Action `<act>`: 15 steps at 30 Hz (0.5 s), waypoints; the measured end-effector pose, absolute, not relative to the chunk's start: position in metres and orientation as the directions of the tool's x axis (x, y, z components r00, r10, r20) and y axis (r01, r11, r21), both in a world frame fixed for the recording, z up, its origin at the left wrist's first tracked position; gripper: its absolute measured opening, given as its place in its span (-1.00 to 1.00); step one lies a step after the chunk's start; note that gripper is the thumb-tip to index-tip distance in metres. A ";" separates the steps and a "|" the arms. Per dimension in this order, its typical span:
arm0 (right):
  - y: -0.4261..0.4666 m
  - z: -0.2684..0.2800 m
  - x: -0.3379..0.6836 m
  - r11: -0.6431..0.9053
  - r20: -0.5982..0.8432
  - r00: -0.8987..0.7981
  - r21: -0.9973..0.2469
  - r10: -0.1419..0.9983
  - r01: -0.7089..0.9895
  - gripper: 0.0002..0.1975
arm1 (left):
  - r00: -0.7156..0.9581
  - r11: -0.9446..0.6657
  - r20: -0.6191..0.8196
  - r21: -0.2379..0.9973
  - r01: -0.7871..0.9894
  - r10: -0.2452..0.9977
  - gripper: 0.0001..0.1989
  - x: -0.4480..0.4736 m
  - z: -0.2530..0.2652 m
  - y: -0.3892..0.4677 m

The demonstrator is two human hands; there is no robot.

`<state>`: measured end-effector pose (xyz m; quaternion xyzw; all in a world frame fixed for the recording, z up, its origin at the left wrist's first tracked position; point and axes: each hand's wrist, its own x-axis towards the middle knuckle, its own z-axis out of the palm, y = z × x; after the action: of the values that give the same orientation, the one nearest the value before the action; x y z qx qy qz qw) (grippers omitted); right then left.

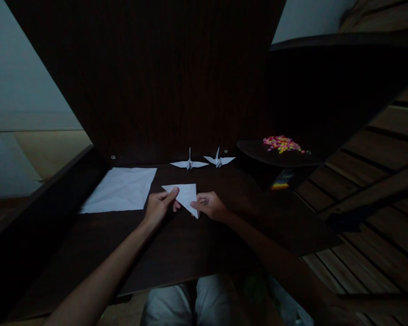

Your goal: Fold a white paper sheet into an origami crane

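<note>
Between my two hands is a sheet of white paper folded into a triangle (pixel 187 195), held just above the dark desk. My left hand (pixel 161 205) pinches its left corner, thumb on top. On the other side my right hand (pixel 211 206) grips the right edge near the lower corner, its thumb also on the upper face. Beyond the hands stand two white paper cranes, one crane (pixel 189 164) straight ahead and another crane (pixel 219 160) to its right. A larger creased white sheet (pixel 119 190) lies flat left of my left hand.
A dark upright panel (pixel 163 90) closes the desk (pixel 122 244) at the back, and a low side board (pixel 54 190) runs along the left. On a rounded shelf (pixel 255 151) at right sits a pile of small colourful pieces (pixel 282 143). Wooden slats (pixel 387 181) stand farther right.
</note>
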<state>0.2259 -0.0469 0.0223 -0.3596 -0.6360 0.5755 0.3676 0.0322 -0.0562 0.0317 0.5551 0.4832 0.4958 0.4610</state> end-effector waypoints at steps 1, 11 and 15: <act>-0.046 0.022 0.226 0.074 0.053 -0.485 -0.997 0.873 0.024 -0.60 | 0.034 -0.101 0.099 0.993 0.063 0.995 -0.55 0.033 0.032 -0.056; -0.039 0.018 0.222 0.001 0.014 -0.517 -1.000 0.856 -0.025 -0.51 | -0.064 -0.151 0.153 0.988 0.025 0.986 -0.54 0.022 0.040 -0.052; -0.039 0.014 0.219 0.009 0.054 -0.442 -0.995 0.895 -0.103 -0.57 | -0.070 -0.146 0.148 0.989 0.034 0.987 -0.55 0.023 0.037 -0.051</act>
<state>0.2189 -0.0386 0.0137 -0.3392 -0.5839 0.6166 0.4047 0.0226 -0.0505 0.0373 0.5242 0.4868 0.5459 0.4362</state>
